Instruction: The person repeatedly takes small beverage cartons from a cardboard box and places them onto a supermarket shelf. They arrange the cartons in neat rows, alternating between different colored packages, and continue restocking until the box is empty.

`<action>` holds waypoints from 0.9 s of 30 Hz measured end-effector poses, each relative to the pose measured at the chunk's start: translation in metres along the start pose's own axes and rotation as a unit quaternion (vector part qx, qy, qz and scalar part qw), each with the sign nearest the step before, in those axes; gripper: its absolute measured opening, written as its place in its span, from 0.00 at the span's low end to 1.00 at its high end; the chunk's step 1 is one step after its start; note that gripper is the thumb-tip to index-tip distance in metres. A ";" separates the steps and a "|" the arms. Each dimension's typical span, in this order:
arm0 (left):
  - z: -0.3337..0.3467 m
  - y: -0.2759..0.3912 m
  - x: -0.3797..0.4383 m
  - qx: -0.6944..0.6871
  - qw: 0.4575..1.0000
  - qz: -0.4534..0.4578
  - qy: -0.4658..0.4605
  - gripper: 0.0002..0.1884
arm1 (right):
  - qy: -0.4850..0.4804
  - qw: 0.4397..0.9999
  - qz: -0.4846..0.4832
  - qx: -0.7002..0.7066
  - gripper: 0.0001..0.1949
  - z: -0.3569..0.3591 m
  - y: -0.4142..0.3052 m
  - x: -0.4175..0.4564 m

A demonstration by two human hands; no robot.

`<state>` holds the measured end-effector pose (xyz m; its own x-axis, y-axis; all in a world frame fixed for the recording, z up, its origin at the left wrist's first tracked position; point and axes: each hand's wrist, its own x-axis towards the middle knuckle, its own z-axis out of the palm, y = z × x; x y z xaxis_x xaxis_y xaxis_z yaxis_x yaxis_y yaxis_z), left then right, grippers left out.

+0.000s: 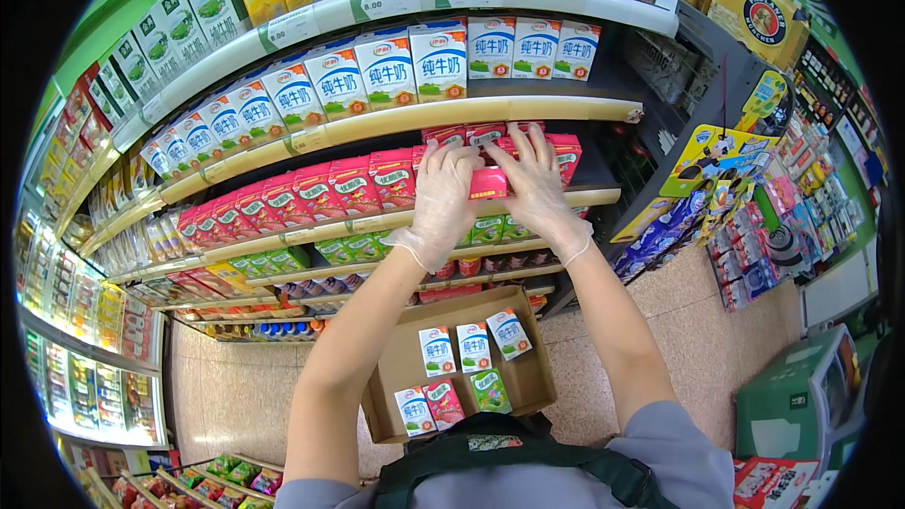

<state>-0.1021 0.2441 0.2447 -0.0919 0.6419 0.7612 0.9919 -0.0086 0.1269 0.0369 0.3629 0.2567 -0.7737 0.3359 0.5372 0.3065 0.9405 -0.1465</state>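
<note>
Both of my hands wear thin, clear disposable gloves. Between them, a pink drink carton (488,184) is tilted at the front of a shelf row, its small end face towards me. My left hand (447,187) grips its left side, while my right hand (539,187) holds it from the right with fingers reaching over the top. Several more pink cartons (351,185) stand in a row to the left on the same shelf. Others are partly hidden behind my fingers, and one pink carton (568,155) shows just right of my right hand.
White milk cartons (385,71) line the shelf above. Below are green cartons (346,249). An open cardboard box (392,318) under my arms holds several white, pink and green cartons. Hanging snack packs (664,226) edge the shelf's right end. A green bin-like container (785,396) stands lower right.
</note>
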 end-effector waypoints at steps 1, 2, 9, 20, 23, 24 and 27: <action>-0.001 0.002 -0.003 -0.007 1.000 0.003 0.009 0.33 | 0.011 1.000 -0.006 0.004 0.40 0.000 -0.001 -0.002; -0.002 0.003 -0.006 -0.014 1.000 0.005 0.018 0.32 | 0.021 1.000 -0.011 0.009 0.40 -0.001 -0.002 -0.006; -0.012 0.002 0.012 0.020 1.000 -0.006 0.014 0.29 | 0.107 0.993 -0.001 0.046 0.34 0.007 -0.009 0.000; -0.052 -0.049 -0.035 0.053 0.997 -0.027 0.048 0.28 | 0.174 0.981 -0.048 0.073 0.20 0.018 -0.038 0.017; -0.099 -0.092 -0.072 0.061 0.991 -0.053 0.102 0.31 | 0.154 0.963 -0.138 0.175 0.19 0.027 -0.093 0.035; -0.116 -0.112 -0.085 0.106 0.986 -0.068 0.108 0.32 | 0.143 0.956 -0.176 0.188 0.18 0.033 -0.118 0.044; -0.149 -0.147 -0.097 0.193 0.971 -0.132 0.046 0.36 | 0.093 0.951 -0.233 0.179 0.22 0.063 -0.168 0.073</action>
<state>-0.2523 0.0690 0.2467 -0.3377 0.5109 0.7905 0.8900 0.4466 0.0915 -0.1055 0.2326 0.2684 -0.6569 -0.1059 0.7465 -0.2809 0.9532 -0.1119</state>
